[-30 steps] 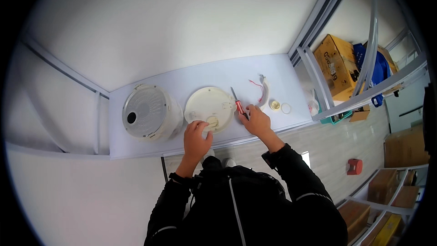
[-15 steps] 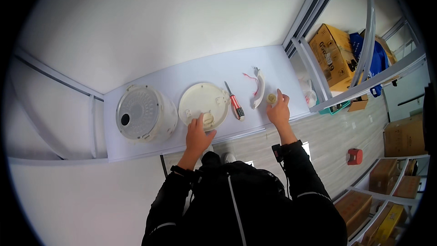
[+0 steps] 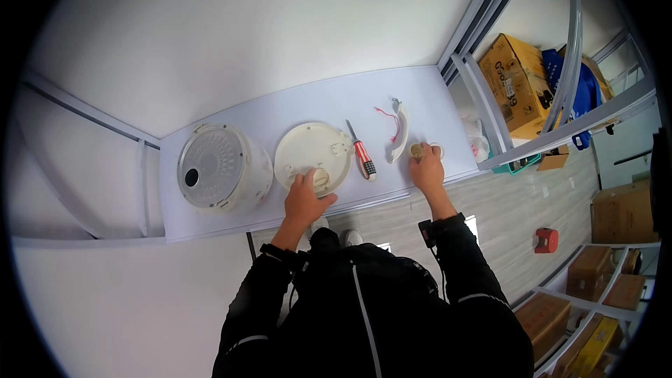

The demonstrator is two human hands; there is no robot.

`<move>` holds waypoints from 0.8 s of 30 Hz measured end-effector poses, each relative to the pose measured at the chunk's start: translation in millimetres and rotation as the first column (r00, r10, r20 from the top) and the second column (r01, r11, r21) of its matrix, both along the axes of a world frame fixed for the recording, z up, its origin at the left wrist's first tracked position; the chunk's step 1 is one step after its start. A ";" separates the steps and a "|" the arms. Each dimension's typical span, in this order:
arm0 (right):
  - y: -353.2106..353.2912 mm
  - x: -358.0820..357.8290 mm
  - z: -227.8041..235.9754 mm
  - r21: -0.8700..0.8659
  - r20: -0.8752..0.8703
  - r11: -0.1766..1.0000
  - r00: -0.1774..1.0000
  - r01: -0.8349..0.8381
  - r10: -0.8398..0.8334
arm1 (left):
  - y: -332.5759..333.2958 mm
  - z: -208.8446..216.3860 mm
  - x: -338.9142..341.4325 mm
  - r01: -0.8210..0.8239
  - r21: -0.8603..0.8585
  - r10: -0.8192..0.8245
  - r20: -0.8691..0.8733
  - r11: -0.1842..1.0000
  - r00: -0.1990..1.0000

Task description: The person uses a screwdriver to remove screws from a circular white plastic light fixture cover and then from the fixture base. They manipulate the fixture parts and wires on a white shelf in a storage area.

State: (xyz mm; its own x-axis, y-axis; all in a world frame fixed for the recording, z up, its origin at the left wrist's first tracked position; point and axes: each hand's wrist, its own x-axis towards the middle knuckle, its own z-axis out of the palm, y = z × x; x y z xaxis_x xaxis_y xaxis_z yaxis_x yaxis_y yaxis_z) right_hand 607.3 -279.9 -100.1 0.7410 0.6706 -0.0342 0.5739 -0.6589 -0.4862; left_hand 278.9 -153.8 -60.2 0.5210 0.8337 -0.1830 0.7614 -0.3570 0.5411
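Observation:
A round cream lid [image 3: 297,145] lies flat on the table, a small ridged cream cap [image 3: 321,180] over its near edge. My left hand [image 3: 304,201] is closed around that cap, fingers at its left side and thumb below. In my right hand [image 3: 428,172], the fingertips pinch a small round tan cap [image 3: 417,149] just above the table's right part. A white ring-like piece [image 3: 438,148] shows beside those fingers, partly hidden. Between the hands lie a red-and-black screwdriver [image 3: 361,155] and a curved white handle [image 3: 401,134] with thin red wires.
A white rice-cooker-like drum [image 3: 260,173] with a grey perforated face stands on the left of the table [image 3: 294,101]. Metal shelf posts [image 3: 483,108] rise at the right, with a cardboard box [image 3: 514,84] behind. A red stool [image 3: 547,240] is on the floor.
The right hand has shifted slightly, and the white ring-like piece now shows beside it. The left hand stays at the ridged cap. The whole view has moved a little.

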 end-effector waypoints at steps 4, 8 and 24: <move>-1.8 -1.7 -1.1 0.075 0.032 0.997 0.999 0.005 -0.008 | -0.3 -1.0 0.4 -0.003 0.017 0.003 -0.018 1.000 1.000; -3.4 -1.3 1.4 0.205 -0.019 0.979 1.000 0.020 -0.016 | 0.8 -7.3 1.7 -0.012 0.050 0.013 -0.020 0.999 1.000; -3.6 -24.8 27.0 -0.092 -0.053 0.995 0.998 0.038 -0.043 | -7.9 -11.0 -4.6 0.032 0.065 -0.028 -0.062 0.997 0.998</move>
State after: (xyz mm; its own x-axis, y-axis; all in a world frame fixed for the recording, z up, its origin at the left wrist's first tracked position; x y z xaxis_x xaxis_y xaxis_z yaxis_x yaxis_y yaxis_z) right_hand 582.5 -283.5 -73.0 0.7629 0.6322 -0.1352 0.5196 -0.7240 -0.4537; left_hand 274.3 -161.7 -71.2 0.5358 0.8289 -0.1609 0.7806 -0.4136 0.4686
